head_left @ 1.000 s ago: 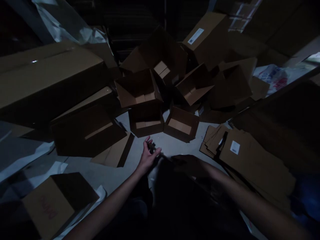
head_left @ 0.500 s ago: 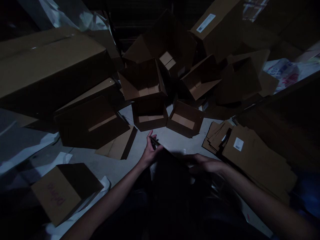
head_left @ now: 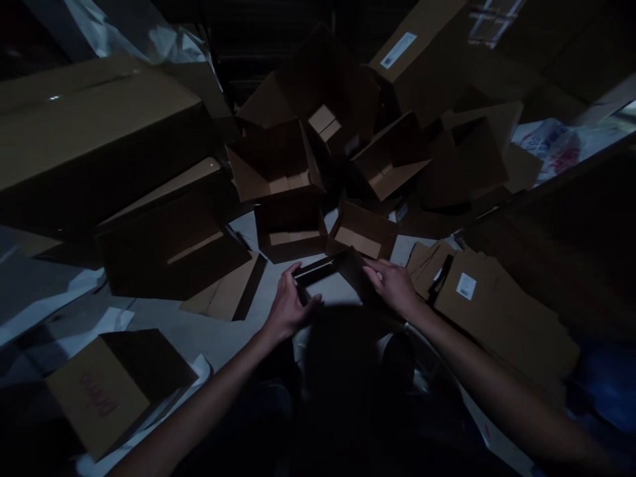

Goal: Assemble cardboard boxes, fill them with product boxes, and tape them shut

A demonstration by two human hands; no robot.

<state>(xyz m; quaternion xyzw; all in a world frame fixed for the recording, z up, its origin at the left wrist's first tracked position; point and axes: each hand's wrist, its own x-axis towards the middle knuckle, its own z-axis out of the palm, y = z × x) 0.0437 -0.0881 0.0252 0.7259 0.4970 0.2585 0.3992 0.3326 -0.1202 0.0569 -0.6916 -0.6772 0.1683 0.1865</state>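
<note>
Between my two hands is a dark cardboard box (head_left: 355, 273), spread into an open frame with pale floor visible through it. My left hand (head_left: 289, 306) grips its left edge, thumb on the near side and fingers on the far side. On the right, my right hand (head_left: 393, 285) pinches the box's side panel with thumb and fingers. The near part of the box is lost in deep shadow. Just beyond it stand two small open cardboard boxes, a left one (head_left: 291, 248) and a right one (head_left: 365, 232).
A stack of flattened cardboard (head_left: 501, 324) lies at the right. More open boxes (head_left: 273, 159) are piled at the back. A closed box with red writing (head_left: 99, 391) sits front left, and a large long box (head_left: 94, 112) stands behind it. The light is dim.
The cardboard between my hands has gone from flat to an opened frame. My right hand has moved up and forward onto its right side; the left still grips its edge.
</note>
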